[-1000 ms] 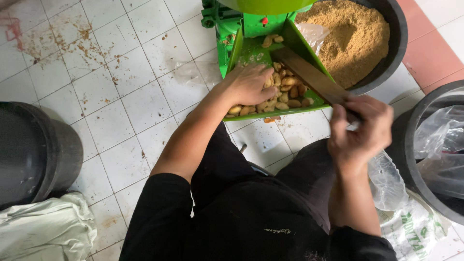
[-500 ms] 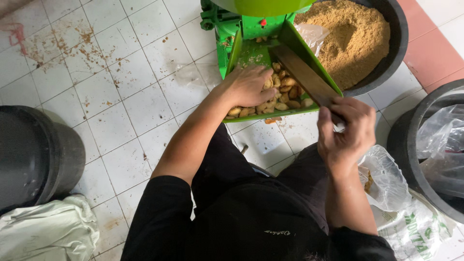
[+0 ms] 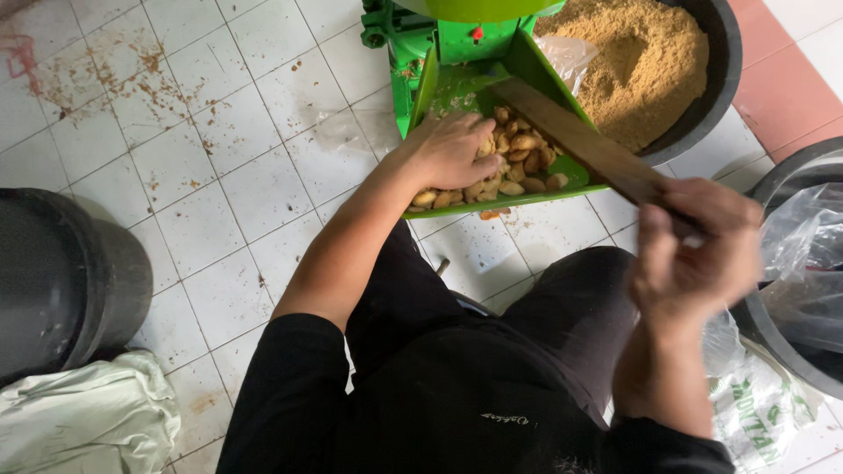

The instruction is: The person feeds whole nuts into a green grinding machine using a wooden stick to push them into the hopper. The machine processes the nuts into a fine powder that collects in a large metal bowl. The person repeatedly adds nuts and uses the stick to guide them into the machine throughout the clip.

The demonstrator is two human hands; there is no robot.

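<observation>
Left hand (image 3: 452,151) is staying cupped, palm down, on the tan nut pieces (image 3: 514,162) in the green chute (image 3: 439,79). Right hand (image 3: 694,254), fisted around the wooden stick (image 3: 571,140), is drawing back toward the body versus a second ago; stick tip is still lying in the chute.

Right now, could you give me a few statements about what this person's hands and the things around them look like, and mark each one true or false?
1. The left hand rests on tan pieces in the green tray. True.
2. The right hand grips a metal spoon. False: it grips a brown wooden stick.
3. The dark tub beside the tray holds clear water. False: it holds brownish ground meal.
4. The floor is white tile with brown stains. True.
</observation>
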